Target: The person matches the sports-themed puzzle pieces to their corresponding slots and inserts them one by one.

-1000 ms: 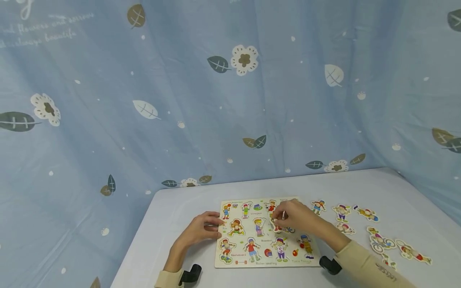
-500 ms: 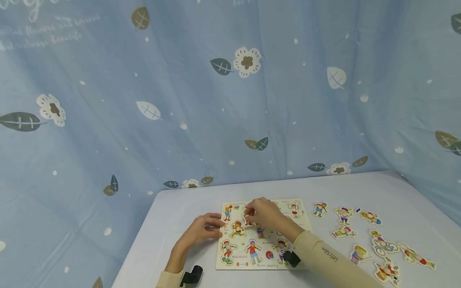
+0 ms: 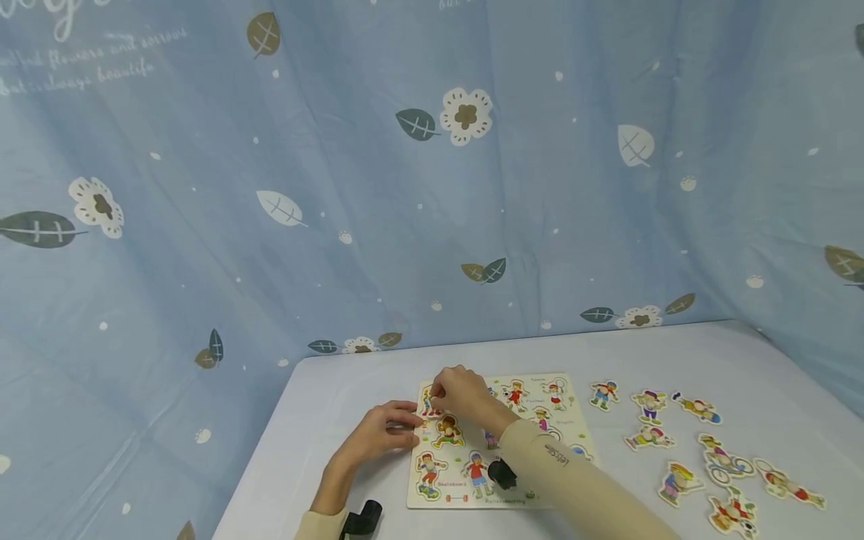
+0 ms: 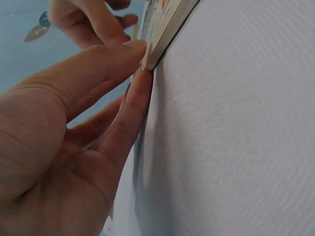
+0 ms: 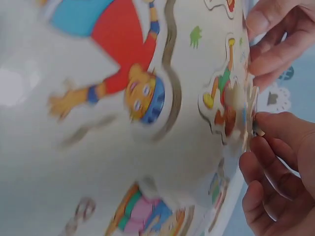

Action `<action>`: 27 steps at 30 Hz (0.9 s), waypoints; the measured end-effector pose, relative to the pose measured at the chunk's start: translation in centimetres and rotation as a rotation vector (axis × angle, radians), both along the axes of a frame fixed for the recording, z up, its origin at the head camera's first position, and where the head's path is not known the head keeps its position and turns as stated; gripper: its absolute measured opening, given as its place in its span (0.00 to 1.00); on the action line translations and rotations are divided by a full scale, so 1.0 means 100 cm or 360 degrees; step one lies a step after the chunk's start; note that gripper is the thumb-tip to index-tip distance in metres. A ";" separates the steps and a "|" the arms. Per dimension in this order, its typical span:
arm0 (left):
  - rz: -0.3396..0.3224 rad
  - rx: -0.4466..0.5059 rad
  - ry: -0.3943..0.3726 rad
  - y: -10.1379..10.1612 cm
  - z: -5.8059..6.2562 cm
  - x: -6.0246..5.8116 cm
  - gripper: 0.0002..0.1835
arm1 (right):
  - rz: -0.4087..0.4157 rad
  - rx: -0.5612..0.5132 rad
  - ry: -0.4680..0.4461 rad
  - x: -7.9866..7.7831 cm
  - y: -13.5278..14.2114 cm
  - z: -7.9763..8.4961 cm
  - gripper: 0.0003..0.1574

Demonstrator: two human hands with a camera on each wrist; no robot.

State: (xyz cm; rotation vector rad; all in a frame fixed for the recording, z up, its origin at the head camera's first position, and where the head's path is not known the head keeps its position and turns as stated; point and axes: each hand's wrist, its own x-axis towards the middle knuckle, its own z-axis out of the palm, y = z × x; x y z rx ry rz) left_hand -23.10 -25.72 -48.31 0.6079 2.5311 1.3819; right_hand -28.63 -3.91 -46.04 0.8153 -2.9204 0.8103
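Note:
A wooden peg puzzle board [image 3: 567, 427] with cartoon sports figures lies on the white table. My right hand [image 3: 466, 394] is over its upper left corner. In the right wrist view my right thumb and fingers [image 5: 280, 132] pinch the small knob of a puzzle piece [image 5: 252, 105], close over the board's surface. Most of that piece is hidden behind the hand. At the board's left edge my left hand [image 3: 385, 431] rests its fingertips on the rim. The left wrist view shows thumb and finger, fairly straight, touching the board's side [image 4: 170, 32].
Several loose puzzle pieces lie on the table right of the board, among them a cyclist [image 3: 722, 459], a tennis player [image 3: 786, 482] and a golfer [image 3: 677, 482]. A running figure [image 3: 447, 431] sits in the board near my right hand. A patterned blue curtain [image 3: 432, 187] hangs behind.
My right hand has moved left across the board with the puzzle piece, from the middle right to the upper left corner. The left hand has stayed at the board's left edge.

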 end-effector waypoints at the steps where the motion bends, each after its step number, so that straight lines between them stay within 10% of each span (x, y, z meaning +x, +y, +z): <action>1: -0.0009 0.0005 0.0000 0.001 0.000 0.000 0.16 | -0.0006 0.0001 -0.0015 -0.001 -0.002 -0.001 0.05; 27: -0.0042 0.0102 -0.0113 -0.001 0.002 0.002 0.20 | -0.0145 0.0054 0.0000 -0.001 -0.020 -0.006 0.08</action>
